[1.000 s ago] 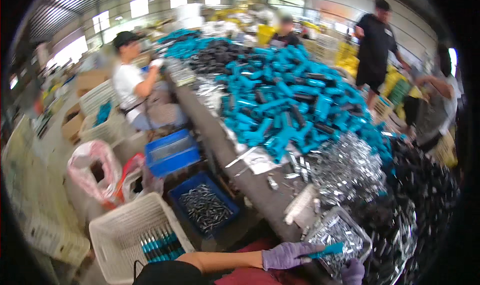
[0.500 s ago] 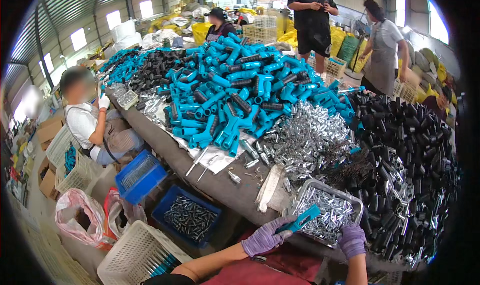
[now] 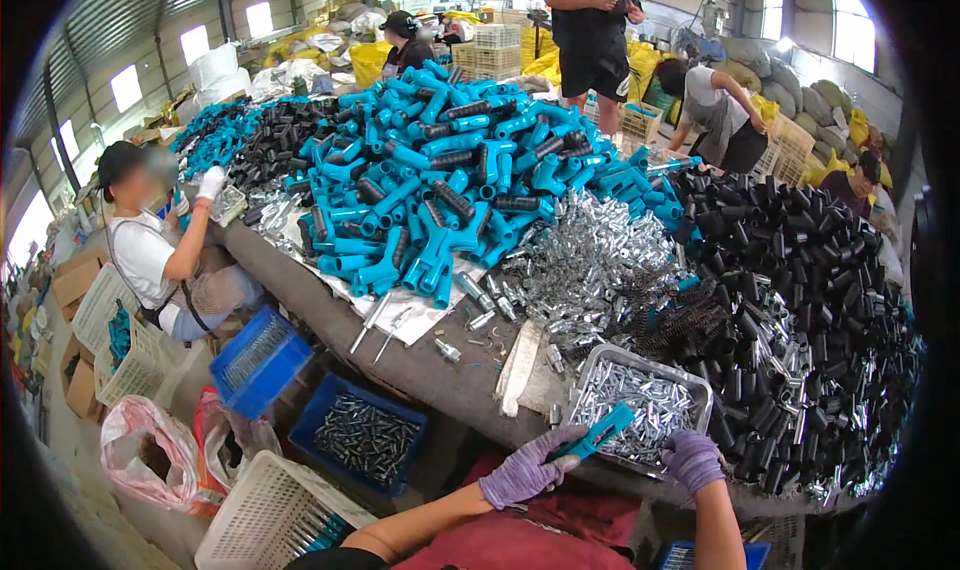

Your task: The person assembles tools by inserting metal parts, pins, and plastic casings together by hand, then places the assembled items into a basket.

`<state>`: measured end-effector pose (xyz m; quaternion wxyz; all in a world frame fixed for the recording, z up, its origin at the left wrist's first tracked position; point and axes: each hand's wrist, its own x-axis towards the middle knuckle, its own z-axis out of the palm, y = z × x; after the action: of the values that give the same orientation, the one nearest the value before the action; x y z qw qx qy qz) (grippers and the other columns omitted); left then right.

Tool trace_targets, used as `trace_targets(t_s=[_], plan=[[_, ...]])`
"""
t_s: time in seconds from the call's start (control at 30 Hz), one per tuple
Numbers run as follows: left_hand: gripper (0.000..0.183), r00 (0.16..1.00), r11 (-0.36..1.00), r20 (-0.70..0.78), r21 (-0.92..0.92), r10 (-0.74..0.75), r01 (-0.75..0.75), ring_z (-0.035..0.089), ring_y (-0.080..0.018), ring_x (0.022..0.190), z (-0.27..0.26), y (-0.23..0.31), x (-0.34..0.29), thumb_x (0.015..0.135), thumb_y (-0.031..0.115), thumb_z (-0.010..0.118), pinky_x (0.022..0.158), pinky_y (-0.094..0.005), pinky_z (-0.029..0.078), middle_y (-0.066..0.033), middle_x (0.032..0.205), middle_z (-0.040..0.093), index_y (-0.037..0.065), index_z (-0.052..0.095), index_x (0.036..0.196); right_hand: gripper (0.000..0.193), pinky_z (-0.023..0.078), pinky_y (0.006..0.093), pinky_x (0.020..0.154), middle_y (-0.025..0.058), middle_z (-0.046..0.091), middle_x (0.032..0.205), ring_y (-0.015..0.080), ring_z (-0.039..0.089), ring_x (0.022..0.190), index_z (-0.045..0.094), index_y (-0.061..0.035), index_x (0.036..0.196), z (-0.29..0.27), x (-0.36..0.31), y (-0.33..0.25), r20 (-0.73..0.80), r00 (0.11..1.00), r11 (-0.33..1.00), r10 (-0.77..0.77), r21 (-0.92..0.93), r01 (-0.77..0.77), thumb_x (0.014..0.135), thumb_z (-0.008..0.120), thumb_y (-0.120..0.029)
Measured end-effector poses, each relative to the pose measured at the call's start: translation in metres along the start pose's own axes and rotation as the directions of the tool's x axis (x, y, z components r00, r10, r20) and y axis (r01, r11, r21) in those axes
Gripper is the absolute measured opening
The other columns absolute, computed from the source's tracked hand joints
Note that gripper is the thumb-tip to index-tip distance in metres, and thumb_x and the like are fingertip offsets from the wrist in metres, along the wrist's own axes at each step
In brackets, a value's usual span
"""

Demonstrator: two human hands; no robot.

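Observation:
My left hand (image 3: 526, 470), in a purple knit glove, is closed around a teal plastic tool handle (image 3: 606, 428). The handle points up and to the right, over the near left side of a metal tray (image 3: 706, 402). Small silver metal pins (image 3: 632, 395) fill that tray. At its near right corner is my right hand (image 3: 694, 461), also gloved, its fingers curled in. Whatever those fingers may hold is hidden. Beyond the tray lie a heap of silver metal fittings (image 3: 590, 255) and some dark coil springs (image 3: 682, 318).
A large pile of teal handles (image 3: 440, 160) covers the table's middle; black sleeves (image 3: 800, 260) are heaped at right. Blue bins (image 3: 392, 478) and a white crate (image 3: 245, 500) stand below the edge. A co-worker (image 3: 150, 230) sits at left; others are behind the table.
My right hand has drawn back slightly from the pins, its fingers now curled. My left hand still holds the handle. The view shifted; the left co-worker's hand moved, and a person at right bent down.

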<state>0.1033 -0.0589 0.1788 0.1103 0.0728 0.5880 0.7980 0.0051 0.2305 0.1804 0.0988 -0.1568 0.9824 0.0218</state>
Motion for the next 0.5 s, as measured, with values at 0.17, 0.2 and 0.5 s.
trace_targets(t_s=[0.17, 0.2, 0.5], plan=[[0.041, 0.999, 0.995, -0.007, -0.097, -0.035, 0.035, 0.044, -0.0042, 0.057, -0.002, -0.007, -0.006, 0.088, 0.015, 0.052, 0.049, -0.0198, 0.042, 0.0015, 0.080, 0.049, 0.015, 0.041, 0.128, 0.021, 0.047, 0.0398, 0.070, 0.0135, 0.063, 0.076, 0.0295, 0.060, 0.074, 0.065, -0.0091, 0.079, -0.003, -0.003, 0.005, -0.131, 0.991, 0.998, -0.018, 0.060, 0.027, 0.069, 0.063, -0.028], [0.041, 0.999, 0.994, -0.010, -0.101, -0.035, 0.034, 0.044, -0.0042, 0.057, -0.001, -0.009, -0.009, 0.088, 0.015, 0.052, 0.049, -0.0198, 0.042, 0.0015, 0.080, 0.049, 0.015, 0.041, 0.128, 0.021, 0.047, 0.0398, 0.069, 0.0132, 0.063, 0.077, 0.0293, 0.060, 0.074, 0.065, -0.0091, 0.078, -0.006, -0.004, 0.005, -0.169, 0.984, 0.995, 0.052, 0.098, -0.035, 0.068, 0.064, -0.028], [0.048, 0.979, 0.883, -0.127, -0.461, -0.161, 0.085, 0.056, -0.0188, 0.055, -0.003, 0.006, -0.002, 0.081, 0.031, 0.059, 0.045, -0.0316, 0.048, -0.0096, 0.089, 0.057, 0.008, 0.042, 0.120, 0.016, 0.046, 0.0239, 0.065, 0.0044, 0.062, 0.075, 0.0087, 0.056, 0.070, 0.061, 0.0001, 0.084, -0.052, -0.019, -0.069, -0.139, 0.969, 0.306, 0.205, 0.949, 0.072, 0.075, 0.067, -0.011]])
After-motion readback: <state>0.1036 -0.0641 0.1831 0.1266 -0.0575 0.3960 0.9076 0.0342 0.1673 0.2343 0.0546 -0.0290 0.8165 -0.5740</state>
